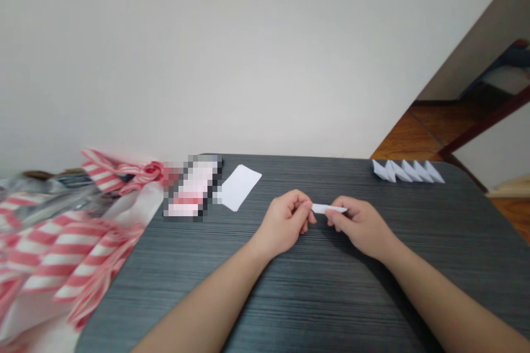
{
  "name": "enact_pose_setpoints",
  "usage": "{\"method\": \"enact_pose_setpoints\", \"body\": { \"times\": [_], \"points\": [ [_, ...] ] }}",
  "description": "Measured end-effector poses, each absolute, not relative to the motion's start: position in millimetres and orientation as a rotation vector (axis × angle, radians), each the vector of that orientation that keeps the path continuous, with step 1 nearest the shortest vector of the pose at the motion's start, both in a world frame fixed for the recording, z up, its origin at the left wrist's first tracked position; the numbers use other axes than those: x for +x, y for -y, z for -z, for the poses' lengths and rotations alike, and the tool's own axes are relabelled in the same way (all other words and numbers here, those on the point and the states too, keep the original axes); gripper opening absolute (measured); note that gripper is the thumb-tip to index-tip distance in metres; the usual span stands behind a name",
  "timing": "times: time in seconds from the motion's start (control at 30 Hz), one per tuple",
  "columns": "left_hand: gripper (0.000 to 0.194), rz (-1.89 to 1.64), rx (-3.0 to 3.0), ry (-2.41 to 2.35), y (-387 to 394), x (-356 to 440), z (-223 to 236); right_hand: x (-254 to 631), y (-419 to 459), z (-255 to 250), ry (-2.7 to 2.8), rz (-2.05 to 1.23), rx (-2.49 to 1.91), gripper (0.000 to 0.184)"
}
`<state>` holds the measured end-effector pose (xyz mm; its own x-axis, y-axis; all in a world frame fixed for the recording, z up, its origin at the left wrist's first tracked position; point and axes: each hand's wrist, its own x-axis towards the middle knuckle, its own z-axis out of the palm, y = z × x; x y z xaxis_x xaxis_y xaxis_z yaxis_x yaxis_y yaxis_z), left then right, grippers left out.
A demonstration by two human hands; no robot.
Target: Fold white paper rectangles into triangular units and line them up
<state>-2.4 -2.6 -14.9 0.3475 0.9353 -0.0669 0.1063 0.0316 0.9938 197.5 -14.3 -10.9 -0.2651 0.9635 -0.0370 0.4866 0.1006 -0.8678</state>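
- The folded paper strip (320, 209) that I have in view is plain white, narrow and slim, running left to right, with its right end tapering to a point; skin hides parts of it, so I cannot tell how many layers it has
- It is held between the two hands, over the middle of the bench (290, 298), a little right of centre
- My left hand (289, 222) is closed on the strip's left end, thumb and finger pinched together there, the other fingers curled
- My right hand (361, 225) grips it towards its right end, thumb on the near side and fingers behind, and the pointed tip shows beyond the thumb
- The two hands are apart from each other, near but not touching, with a short stretch of white bare between them
- I count one strip in hand, two hands, one bench with a dark, streaky grain
- At the far right I count about five peaks in the row of folded white paper (408, 171); whether these are separate pieces or one zigzag, I cannot tell from here
- At the far left I see one flat white paper stack (241, 187); whether it is one sheet or several is unclear to me
- Just left of that lies one pixelated dark-edged slab (192, 187), too blurred for me to name
- Left of the bench I have a heap of red-and-white striped cloth (70, 248), its pieces too tangled to count
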Motion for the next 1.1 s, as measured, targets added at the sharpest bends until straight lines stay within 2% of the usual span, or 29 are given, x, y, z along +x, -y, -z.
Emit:
{"method": "enact_pose_setpoints", "body": {
  "times": [1.1],
  "points": [
    [0.026, -0.661, 1.696, -1.055, 3.2, -4.9, 9.7, 192.1, 13.9, 12.5, 1.824, -1.145, -1.372, 0.02]
  ]
}}
